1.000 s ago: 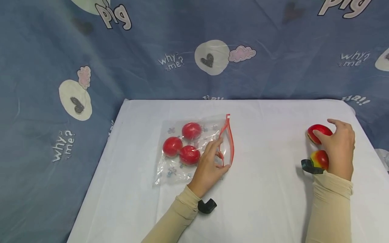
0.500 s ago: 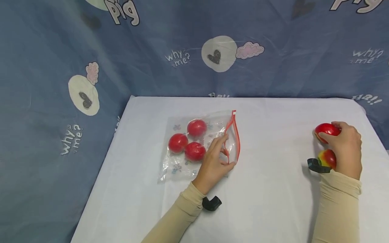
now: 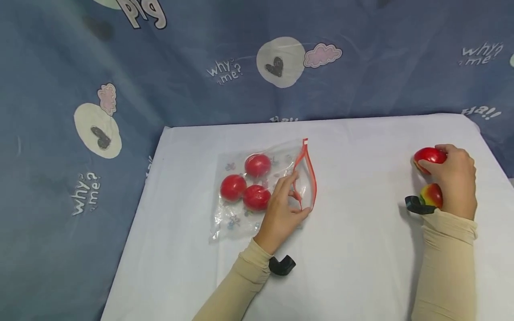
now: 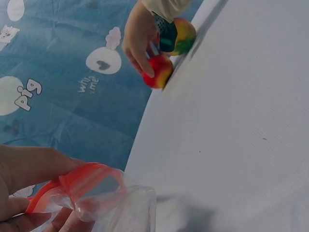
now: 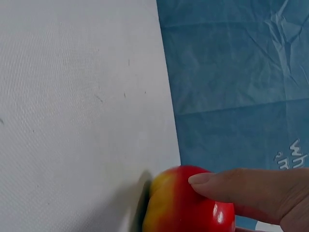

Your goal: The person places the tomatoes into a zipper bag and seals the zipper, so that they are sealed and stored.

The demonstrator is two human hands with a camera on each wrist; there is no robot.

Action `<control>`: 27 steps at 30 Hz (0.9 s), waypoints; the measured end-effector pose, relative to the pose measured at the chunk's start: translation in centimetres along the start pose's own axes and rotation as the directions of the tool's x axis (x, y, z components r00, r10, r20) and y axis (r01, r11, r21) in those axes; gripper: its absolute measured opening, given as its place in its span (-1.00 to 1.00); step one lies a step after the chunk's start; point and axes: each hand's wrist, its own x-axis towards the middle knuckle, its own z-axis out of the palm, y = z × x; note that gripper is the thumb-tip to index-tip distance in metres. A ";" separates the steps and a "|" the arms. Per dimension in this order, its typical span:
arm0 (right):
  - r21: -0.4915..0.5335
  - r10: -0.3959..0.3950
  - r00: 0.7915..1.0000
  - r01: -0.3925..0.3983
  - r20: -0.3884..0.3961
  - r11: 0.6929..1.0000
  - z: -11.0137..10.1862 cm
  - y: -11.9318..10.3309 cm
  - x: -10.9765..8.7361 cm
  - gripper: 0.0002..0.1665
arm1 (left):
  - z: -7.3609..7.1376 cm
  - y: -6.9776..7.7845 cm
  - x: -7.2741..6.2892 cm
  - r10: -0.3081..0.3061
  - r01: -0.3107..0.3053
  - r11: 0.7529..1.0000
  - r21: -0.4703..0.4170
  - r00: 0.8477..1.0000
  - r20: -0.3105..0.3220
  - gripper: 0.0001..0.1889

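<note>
My left hand (image 3: 281,214) holds the mouth of a clear zip bag (image 3: 237,223), thumb and fingers spreading its red zip edge (image 4: 91,176). Inside the bag, lying flat on the table, are three round red fruits (image 3: 257,197). At the far right my right hand (image 3: 455,178) grips a glossy red fruit with a yellow side (image 5: 188,203), thumb on its red skin in the right wrist view. Just nearer on the table, partly hidden by the right wrist, sits a second fruit (image 3: 432,195), yellow, red and green.
A white-covered table (image 3: 357,249) lies under everything. Behind it and to the left hangs a blue printed cloth (image 3: 225,31). Black wrist-worn devices (image 3: 282,265) stick out beside both wrists. The fruits at right stand near the table's right edge.
My right hand has closed its fingers around the red-and-yellow fruit, having been spread over it a second ago. The left hand keeps holding the bag mouth. The head view has shifted slightly.
</note>
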 end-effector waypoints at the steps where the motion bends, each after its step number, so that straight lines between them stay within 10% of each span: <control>1: 0.003 0.006 1.000 -0.006 0.008 1.000 0.0 0.0 -0.1 -0.03 | -0.1 0.0 -0.1 0.002 -0.002 1.000 0.000 1.000 0.001 -0.06; 27: -0.029 -0.205 0.977 0.206 0.053 0.978 2.6 -2.6 -0.4 0.05 | -0.6 0.0 -0.6 0.093 -0.090 0.985 0.146 0.996 -0.013 -0.11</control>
